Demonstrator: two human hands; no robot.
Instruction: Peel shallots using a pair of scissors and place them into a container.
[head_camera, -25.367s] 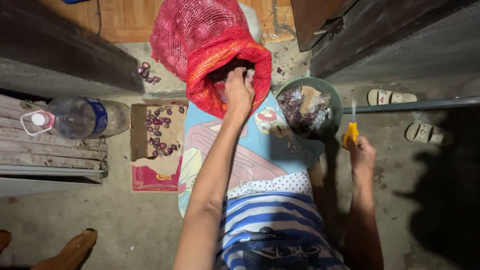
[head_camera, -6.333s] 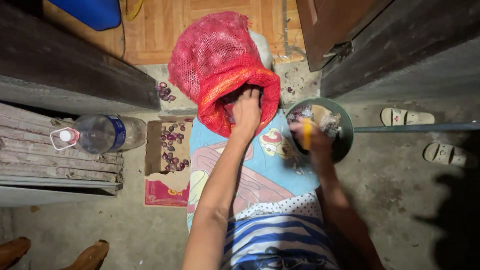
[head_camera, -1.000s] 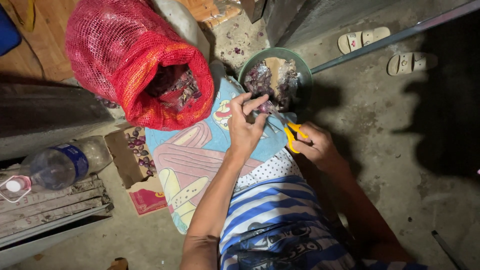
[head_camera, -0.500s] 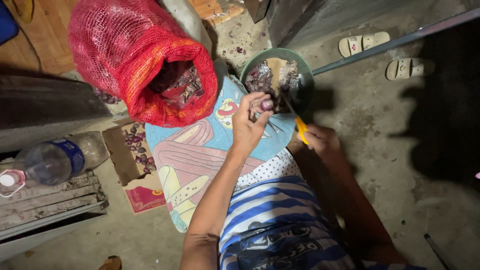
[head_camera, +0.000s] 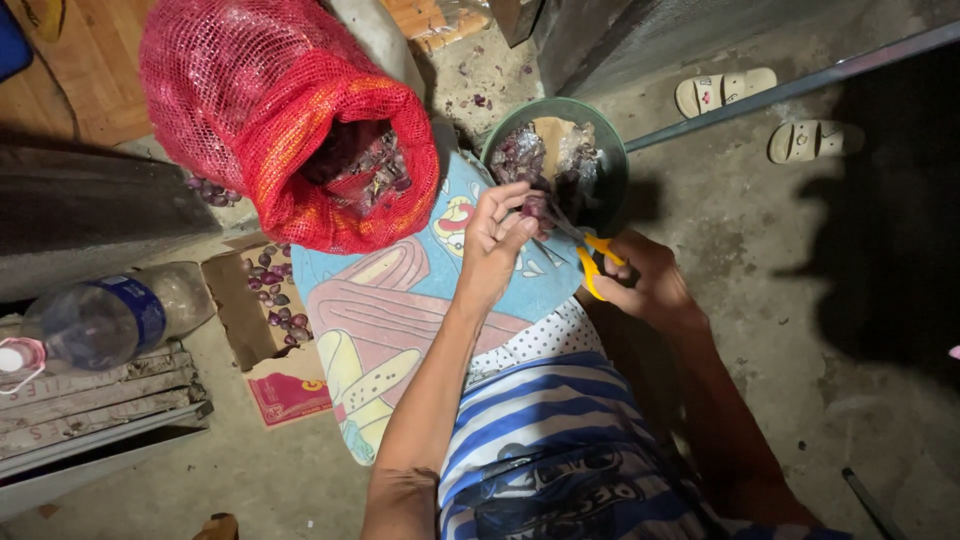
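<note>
1. A small purple shallot (head_camera: 537, 207) is pinched in the fingertips of the left hand (head_camera: 497, 235), held just over the near rim of the green bowl (head_camera: 608, 150).
2. The right hand (head_camera: 648, 285) is closed around the yellow handles of a pair of scissors (head_camera: 588, 255), and the blades point up-left and meet the shallot.
3. Half a second ago the left hand was already lifted to the bowl with the shallot. Since then the scissors have come closer in, so the blades now reach the bulb.
4. A second ago the left hand lay lower, over the patterned cloth (head_camera: 400, 310) on the lap, and the scissors were apart from it.
5. The bowl sits at the far edge of the cloth and holds a heap of purple bulbs and pale skins.
6. The red mesh sack (head_camera: 250, 110) stands open at the far-left corner of the cloth, with shallots showing in its mouth. Six seconds ago the left hand was inside that mouth; now it is out.
7. A flat cardboard box (head_camera: 270, 320) with loose shallots lies beside the left edge of the cloth.
8. A plastic bottle (head_camera: 100, 320) lies on its side further left, on boards.
9. Two pale sandals (head_camera: 770, 115) rest on the concrete floor (head_camera: 800, 260), well right of the bowl.
</note>
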